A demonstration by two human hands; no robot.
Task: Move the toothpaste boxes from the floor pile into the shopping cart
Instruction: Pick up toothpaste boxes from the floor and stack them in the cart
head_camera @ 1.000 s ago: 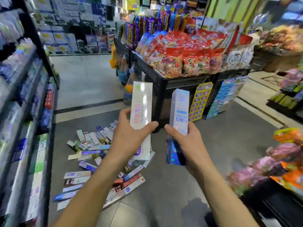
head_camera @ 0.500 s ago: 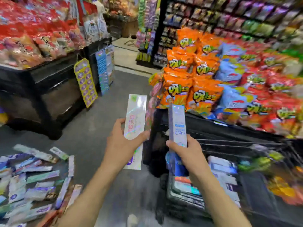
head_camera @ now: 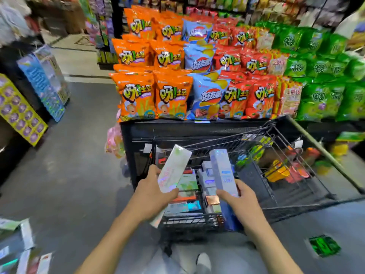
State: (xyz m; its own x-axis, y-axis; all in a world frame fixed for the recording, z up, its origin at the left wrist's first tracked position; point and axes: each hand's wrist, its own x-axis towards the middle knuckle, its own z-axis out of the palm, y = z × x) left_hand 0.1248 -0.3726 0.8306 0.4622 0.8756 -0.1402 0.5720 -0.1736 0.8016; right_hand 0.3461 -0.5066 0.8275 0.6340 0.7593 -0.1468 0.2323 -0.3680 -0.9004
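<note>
White toothpaste box (head_camera: 173, 168) pinched in left hand (head_camera: 150, 191), blue box (head_camera: 224, 172) in right hand (head_camera: 240, 202), above part-filled shopping cart (head_camera: 296, 186); floor pile (head_camera: 17, 252) remains.

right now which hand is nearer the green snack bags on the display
Right. The right hand is below the green snack bags, toward their left. The left hand is further left, beyond the shopping cart's near corner.

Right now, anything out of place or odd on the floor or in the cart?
Yes: toothpaste boxes lie scattered on the floor at lower left, and a green packet lies alone on the floor right of the cart. Boxes in the cart look loosely piled, not damaged.
</note>
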